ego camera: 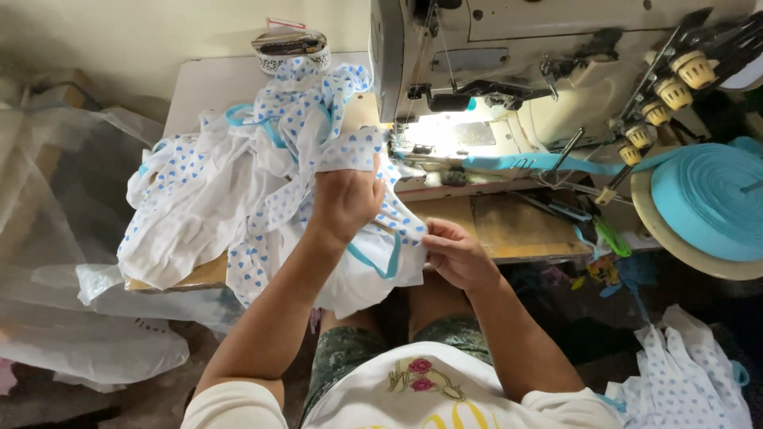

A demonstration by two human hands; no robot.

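A heap of white cloth with small blue hearts lies on the wooden sewing table, left of the sewing machine. My left hand grips a fold of this cloth near the machine's needle area. My right hand pinches the cloth's lower edge, where a turquoise binding strip is sewn on. A turquoise tape runs from the machine towards a big roll on the right.
Thread tension knobs stick out at the machine's right. A small white lace-edged container stands at the table's back. Clear plastic bags lie at the left. More heart-print cloth sits at the lower right. Green clippers rest on the table.
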